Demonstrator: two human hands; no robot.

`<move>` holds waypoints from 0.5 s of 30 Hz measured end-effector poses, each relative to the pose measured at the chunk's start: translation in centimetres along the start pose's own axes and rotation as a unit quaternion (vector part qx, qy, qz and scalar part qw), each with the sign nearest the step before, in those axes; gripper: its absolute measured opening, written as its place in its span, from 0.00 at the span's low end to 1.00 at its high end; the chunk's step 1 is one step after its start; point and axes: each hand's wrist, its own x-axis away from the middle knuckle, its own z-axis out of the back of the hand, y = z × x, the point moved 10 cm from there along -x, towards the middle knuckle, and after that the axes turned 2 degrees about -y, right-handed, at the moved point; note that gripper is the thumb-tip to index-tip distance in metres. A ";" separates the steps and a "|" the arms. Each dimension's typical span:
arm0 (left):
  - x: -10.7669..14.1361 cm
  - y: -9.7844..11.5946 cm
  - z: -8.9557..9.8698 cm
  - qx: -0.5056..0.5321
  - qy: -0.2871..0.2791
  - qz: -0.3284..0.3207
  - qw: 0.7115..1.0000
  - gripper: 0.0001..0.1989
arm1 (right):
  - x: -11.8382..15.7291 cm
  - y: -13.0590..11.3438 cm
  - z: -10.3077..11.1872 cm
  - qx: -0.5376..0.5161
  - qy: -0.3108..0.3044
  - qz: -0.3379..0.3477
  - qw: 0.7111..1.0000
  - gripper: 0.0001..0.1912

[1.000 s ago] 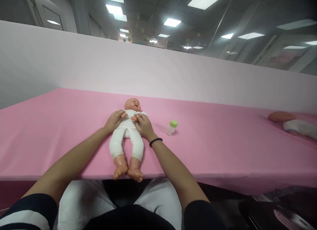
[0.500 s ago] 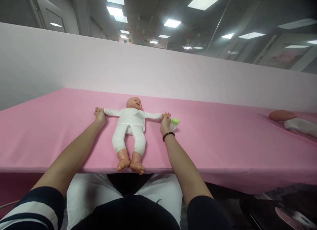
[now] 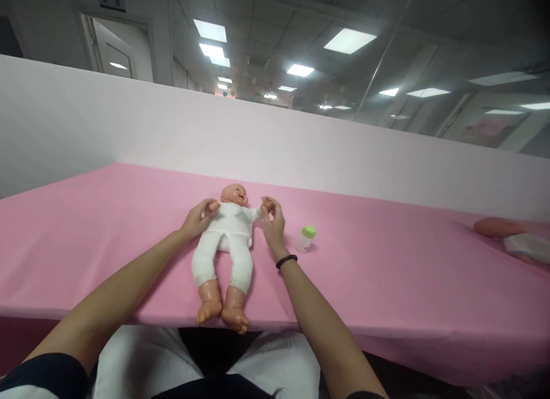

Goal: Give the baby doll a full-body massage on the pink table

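A baby doll (image 3: 231, 220) in a white cloth suit lies on its back, its bare feet at the front edge of the pink table. Its arms are bent in close to its body. My left hand (image 3: 198, 218) is curled round the doll's hand beside its shoulder, at the left of the picture. On the other side, my right hand (image 3: 274, 224) has thumb and fingers closed about the doll's other hand, slightly raised. A dark beaded bracelet (image 3: 286, 261) circles my right wrist.
A small bottle with a green cap (image 3: 306, 238) stands right of my right hand. Farther right lies a second doll (image 3: 498, 227), cut off by the picture's edge. The pink-covered table (image 3: 387, 273) meets a white low wall (image 3: 322, 150) with glass above it.
Both my hands have brought the doll's arms inward, from stretched wide out to the sides to bent close by its shoulders. The bottle is now fully uncovered. The view has tilted up a little.
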 end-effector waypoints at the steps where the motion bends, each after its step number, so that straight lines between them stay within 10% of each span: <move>1: 0.0 0.8 -0.8 -0.026 -0.037 -0.029 0.999 0.17 | 0.5 -1.1 -1.6 0.014 -0.053 0.034 0.998 0.19; 8: 0.5 2.7 -2.4 -0.152 -0.105 -0.170 0.968 0.19 | 4.2 -2.7 -8.2 0.102 -0.289 0.137 0.942 0.17; 15: 0.0 -1.2 0.6 -0.024 0.030 0.003 0.999 0.20 | 1.2 -1.1 -4.0 -0.016 -0.116 0.051 0.992 0.19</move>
